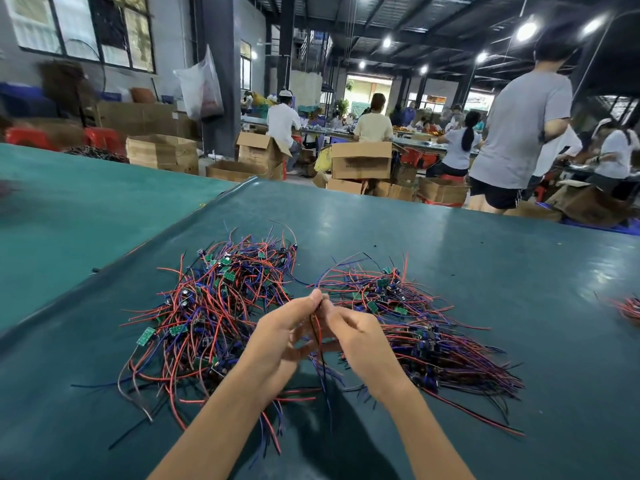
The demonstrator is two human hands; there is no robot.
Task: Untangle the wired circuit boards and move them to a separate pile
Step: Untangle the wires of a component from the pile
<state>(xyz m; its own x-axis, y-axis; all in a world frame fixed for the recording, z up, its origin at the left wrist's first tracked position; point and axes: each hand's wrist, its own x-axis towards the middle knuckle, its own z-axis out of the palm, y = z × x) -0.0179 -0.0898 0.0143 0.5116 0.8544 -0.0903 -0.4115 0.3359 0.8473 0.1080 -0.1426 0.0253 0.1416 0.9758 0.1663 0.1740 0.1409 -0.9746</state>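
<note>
A tangled pile [214,306] of small green circuit boards with red, blue and black wires lies on the left of the green table [485,271]. A second, more combed-out pile [415,323] lies to the right. Between the two piles, above the table, my left hand [284,337] and my right hand [356,337] meet. Both pinch the top of one wired piece [317,327], whose red and black wires hang down between my palms. Its board is hidden by my fingertips.
A third small bundle of red wires [628,308] lies at the table's right edge. A lighter green table [86,209] adjoins on the left. Beyond the far edge stand cardboard boxes [360,161], red stools and several seated and standing workers [519,133].
</note>
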